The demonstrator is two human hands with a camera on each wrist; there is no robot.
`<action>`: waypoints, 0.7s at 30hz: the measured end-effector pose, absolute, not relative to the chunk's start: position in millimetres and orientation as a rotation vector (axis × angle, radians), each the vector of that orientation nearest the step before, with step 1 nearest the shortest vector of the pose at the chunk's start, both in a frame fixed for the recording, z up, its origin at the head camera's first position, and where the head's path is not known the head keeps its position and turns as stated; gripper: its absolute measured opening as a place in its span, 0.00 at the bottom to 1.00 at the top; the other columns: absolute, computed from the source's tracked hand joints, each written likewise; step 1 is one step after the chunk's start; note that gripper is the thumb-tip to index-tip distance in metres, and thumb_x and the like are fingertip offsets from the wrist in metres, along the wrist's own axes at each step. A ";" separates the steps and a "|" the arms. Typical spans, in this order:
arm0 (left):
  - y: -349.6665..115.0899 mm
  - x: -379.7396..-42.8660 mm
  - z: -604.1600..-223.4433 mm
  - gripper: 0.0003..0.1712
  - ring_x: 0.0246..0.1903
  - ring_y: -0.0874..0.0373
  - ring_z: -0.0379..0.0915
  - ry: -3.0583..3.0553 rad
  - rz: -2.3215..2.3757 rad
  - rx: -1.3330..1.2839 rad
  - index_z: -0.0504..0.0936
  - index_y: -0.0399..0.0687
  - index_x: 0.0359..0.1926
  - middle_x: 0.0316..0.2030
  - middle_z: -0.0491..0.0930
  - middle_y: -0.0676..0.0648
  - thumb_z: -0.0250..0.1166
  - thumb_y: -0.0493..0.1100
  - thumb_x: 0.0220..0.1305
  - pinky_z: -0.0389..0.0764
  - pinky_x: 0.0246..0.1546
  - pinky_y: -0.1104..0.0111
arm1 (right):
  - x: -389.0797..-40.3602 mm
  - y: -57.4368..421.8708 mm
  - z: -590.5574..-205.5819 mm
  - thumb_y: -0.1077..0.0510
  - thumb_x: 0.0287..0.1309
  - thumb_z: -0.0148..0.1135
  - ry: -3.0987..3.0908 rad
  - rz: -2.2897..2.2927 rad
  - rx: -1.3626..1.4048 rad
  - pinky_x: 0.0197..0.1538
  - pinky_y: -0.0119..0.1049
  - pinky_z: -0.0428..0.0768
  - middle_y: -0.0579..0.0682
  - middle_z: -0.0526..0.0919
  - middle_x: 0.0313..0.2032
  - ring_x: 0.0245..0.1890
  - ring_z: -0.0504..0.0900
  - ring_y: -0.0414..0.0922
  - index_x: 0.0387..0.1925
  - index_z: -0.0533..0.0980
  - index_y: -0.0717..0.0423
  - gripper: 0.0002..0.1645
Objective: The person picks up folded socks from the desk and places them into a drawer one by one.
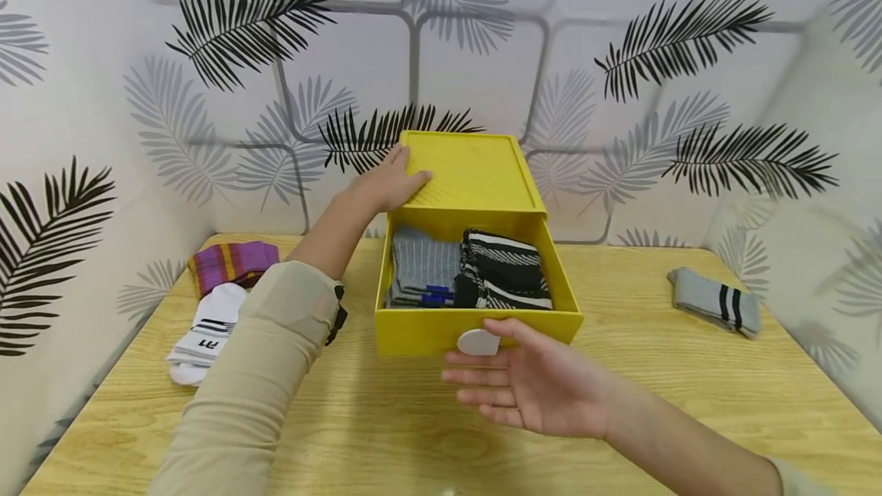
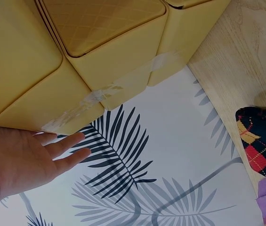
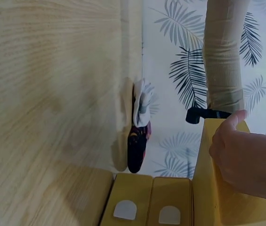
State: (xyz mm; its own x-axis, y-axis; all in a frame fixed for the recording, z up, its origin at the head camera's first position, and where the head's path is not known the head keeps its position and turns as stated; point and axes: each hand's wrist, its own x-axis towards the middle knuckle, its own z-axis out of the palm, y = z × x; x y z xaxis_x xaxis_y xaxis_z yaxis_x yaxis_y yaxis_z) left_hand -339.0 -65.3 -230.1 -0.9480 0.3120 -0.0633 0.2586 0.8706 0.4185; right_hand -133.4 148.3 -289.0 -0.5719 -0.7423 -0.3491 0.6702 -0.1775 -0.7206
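Observation:
A yellow drawer box (image 1: 475, 167) stands on the table with its top drawer (image 1: 413, 331) pulled out. Inside lie folded grey socks (image 1: 425, 262) on the left and a black-and-white striped knitted piece (image 1: 510, 266) on the right. My left hand (image 1: 388, 181) rests on the box's upper left edge, thumb on the top; the left wrist view shows its fingers (image 2: 69, 148) extended by the taped side. At the drawer front, my right hand (image 1: 544, 381) has its thumb beside the white handle (image 1: 478, 342), with the other fingers stretched out below.
At the left lie a purple-and-yellow sock (image 1: 237, 262) and white socks (image 1: 207, 331) with black stripes. A grey sock (image 1: 717, 301) with two black bands lies at the right. Lower drawers with white handles (image 3: 169, 215) show in the right wrist view.

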 end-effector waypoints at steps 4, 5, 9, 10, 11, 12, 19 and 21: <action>-66.0 -339.7 -229.7 0.40 0.68 0.50 0.31 2.916 0.618 0.456 0.32 0.45 0.71 0.70 0.27 0.48 0.34 0.62 0.70 0.42 0.63 0.51 | -144.3 150.6 -285.9 0.41 0.67 0.40 1.119 -1.884 -0.095 0.55 0.34 0.68 0.53 0.71 0.57 0.50 0.74 0.44 0.62 0.59 0.64 0.35; -66.1 -339.3 -229.4 0.41 0.68 0.49 0.31 2.915 0.617 0.455 0.32 0.45 0.71 0.70 0.27 0.48 0.34 0.62 0.69 0.42 0.63 0.51 | -147.3 151.1 -285.5 0.41 0.67 0.40 1.123 -1.885 -0.093 0.56 0.34 0.68 0.53 0.71 0.57 0.50 0.73 0.45 0.62 0.58 0.64 0.35; -66.1 -338.5 -229.5 0.41 0.68 0.49 0.31 2.908 0.615 0.447 0.31 0.47 0.71 0.70 0.27 0.48 0.34 0.63 0.69 0.43 0.63 0.50 | -158.2 152.3 -284.8 0.40 0.66 0.40 1.144 -1.877 -0.087 0.55 0.33 0.68 0.52 0.71 0.57 0.50 0.73 0.44 0.63 0.56 0.64 0.37; -65.9 -338.4 -229.6 0.41 0.68 0.49 0.31 2.909 0.618 0.445 0.32 0.47 0.71 0.70 0.27 0.48 0.34 0.63 0.69 0.43 0.63 0.50 | -160.6 152.4 -284.9 0.40 0.66 0.40 1.151 -1.874 -0.087 0.55 0.33 0.68 0.52 0.71 0.57 0.51 0.73 0.45 0.64 0.55 0.64 0.37; -65.6 -338.6 -229.9 0.41 0.68 0.49 0.32 2.908 0.620 0.441 0.32 0.47 0.71 0.70 0.27 0.48 0.34 0.63 0.69 0.43 0.63 0.49 | -162.9 152.2 -285.0 0.40 0.66 0.39 1.156 -1.871 -0.086 0.55 0.33 0.68 0.52 0.71 0.57 0.51 0.73 0.45 0.64 0.54 0.64 0.37; -65.5 -338.8 -230.2 0.41 0.68 0.49 0.32 2.909 0.621 0.439 0.32 0.47 0.71 0.70 0.27 0.48 0.34 0.63 0.69 0.43 0.63 0.49 | -165.2 151.9 -285.2 0.40 0.66 0.39 1.161 -1.870 -0.085 0.54 0.33 0.69 0.53 0.70 0.58 0.51 0.73 0.44 0.65 0.53 0.64 0.38; -64.3 -337.3 -229.1 0.41 0.68 0.48 0.33 2.910 0.629 0.422 0.32 0.47 0.72 0.71 0.28 0.48 0.34 0.62 0.69 0.42 0.62 0.48 | -180.4 148.2 -284.9 0.40 0.66 0.40 1.188 -1.896 -0.066 0.52 0.33 0.70 0.52 0.73 0.55 0.50 0.73 0.45 0.65 0.53 0.63 0.38; -63.9 -336.2 -228.2 0.41 0.68 0.48 0.33 2.911 0.624 0.423 0.32 0.46 0.71 0.71 0.28 0.48 0.34 0.62 0.69 0.42 0.62 0.47 | -185.0 147.7 -284.8 0.40 0.66 0.40 1.193 -1.903 -0.066 0.52 0.33 0.71 0.51 0.74 0.54 0.51 0.73 0.45 0.64 0.54 0.63 0.38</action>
